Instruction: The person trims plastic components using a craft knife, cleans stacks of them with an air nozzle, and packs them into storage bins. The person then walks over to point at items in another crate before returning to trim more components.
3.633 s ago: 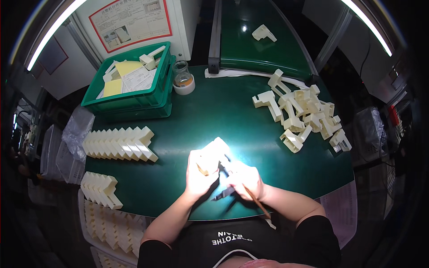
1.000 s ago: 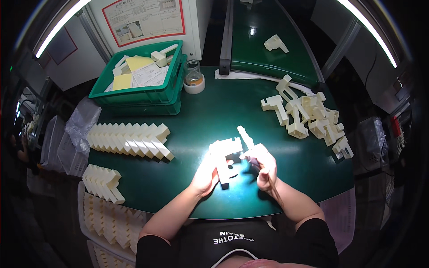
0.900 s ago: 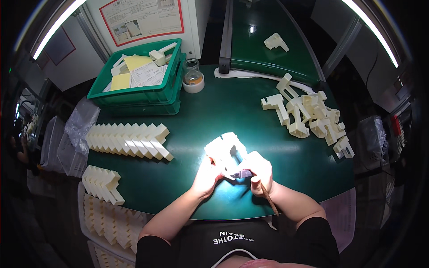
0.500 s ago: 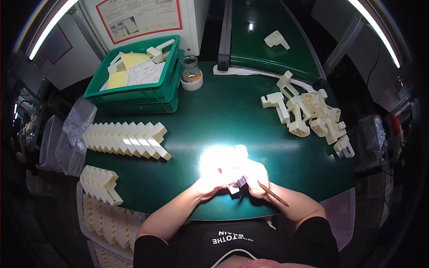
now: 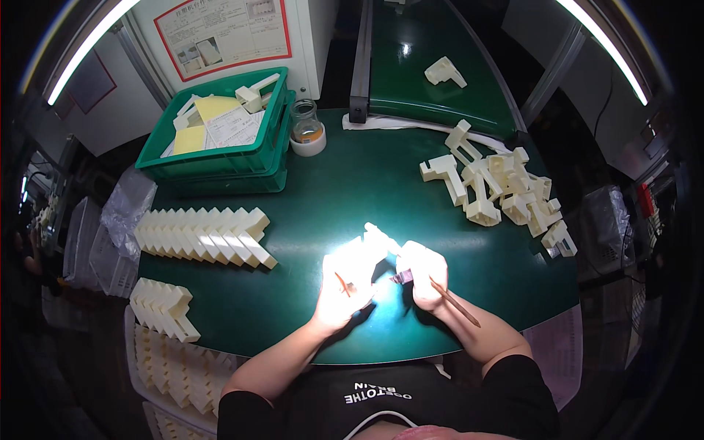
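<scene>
Strong glare washes out both hands near the front middle of the table. My left hand (image 5: 339, 290) is closed around a cream plastic part (image 5: 377, 239), whose upper end sticks out towards my right hand. A small orange-red strip shows at the left fingers; I cannot make out what it is. My right hand (image 5: 425, 273) grips a tool with a thin brown handle (image 5: 460, 306), which slants out towards my right forearm. At the right fingers' inner side shows a dark, flat, blade-like piece (image 5: 402, 277), facing the left hand. Whether it touches the part is lost in glare.
Matching cream parts lie in a loose pile (image 5: 506, 187) at the right. At the left stand a long nested row (image 5: 205, 236) and a shorter one (image 5: 163, 308). A green crate (image 5: 220, 165), a glass jar (image 5: 306, 125) and a green conveyor (image 5: 411, 95) are at the back.
My hands have moved apart, the left one turning and shifting up and left. The cream part now points more upward between them. The whole view has shifted slightly.
</scene>
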{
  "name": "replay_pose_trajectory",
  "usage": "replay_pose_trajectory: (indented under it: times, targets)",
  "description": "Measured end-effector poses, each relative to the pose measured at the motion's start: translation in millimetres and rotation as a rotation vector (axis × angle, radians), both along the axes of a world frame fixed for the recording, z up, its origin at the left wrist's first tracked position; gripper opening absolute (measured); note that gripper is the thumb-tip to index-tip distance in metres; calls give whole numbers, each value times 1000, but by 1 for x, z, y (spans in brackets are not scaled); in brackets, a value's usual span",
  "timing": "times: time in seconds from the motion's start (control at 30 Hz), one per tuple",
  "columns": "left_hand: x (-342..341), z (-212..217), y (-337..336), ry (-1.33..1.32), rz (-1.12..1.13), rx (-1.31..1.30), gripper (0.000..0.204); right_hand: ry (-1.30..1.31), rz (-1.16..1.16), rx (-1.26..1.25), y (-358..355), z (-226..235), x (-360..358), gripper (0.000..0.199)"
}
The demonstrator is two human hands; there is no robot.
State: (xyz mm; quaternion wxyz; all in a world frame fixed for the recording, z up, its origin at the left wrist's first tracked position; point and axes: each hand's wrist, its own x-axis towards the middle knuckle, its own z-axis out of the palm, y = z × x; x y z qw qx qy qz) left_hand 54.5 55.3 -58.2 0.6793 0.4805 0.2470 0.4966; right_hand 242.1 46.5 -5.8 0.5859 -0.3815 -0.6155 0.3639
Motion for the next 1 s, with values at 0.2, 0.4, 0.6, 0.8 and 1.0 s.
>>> replay_pose_trajectory:
  times: [0.2,0.4,0.6,0.8,1.0]
  targets:
    - [-5,47,6,-70,-290,-229,69,137,61,-96,0,10,13,42]
    - [-3,46,9,-88,-220,-232,60,608,321,-238,1,1,14,39]
    - [16,50,1,468,72,402,44,90,149,-113,-15,12,-2,29]
    - [-4,-3,10,357,68,398,65,98,85,94,5,-6,11,20]
    - [34,20,12,338,-19,395,41,428,-63,169,11,25,43,45]
